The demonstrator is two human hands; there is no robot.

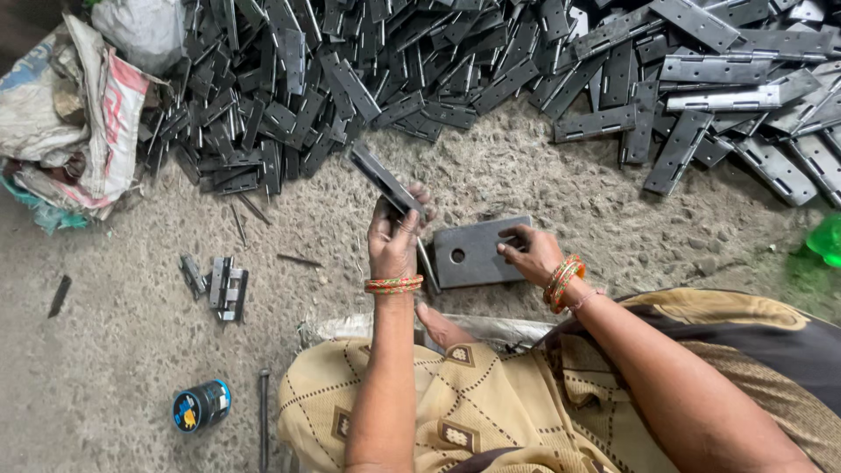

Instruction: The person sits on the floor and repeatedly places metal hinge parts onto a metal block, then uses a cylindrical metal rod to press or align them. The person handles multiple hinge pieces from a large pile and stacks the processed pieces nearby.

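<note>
Left hand fingers around hinge, lower end hidden.

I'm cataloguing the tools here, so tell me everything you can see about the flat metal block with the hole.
The block is a flat, dark grey rectangle, apparently steel, with rounded corners and one round hole near its left end. It lies flat on the rough floor, slightly tilted, before the seated person. The right hand rests fingertips on its right part. A thin rod leans along its left edge, beside the left hand.

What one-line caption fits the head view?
Left hand grips a metal hinge; right hand rests on a steel block below the hinge pile.
</note>
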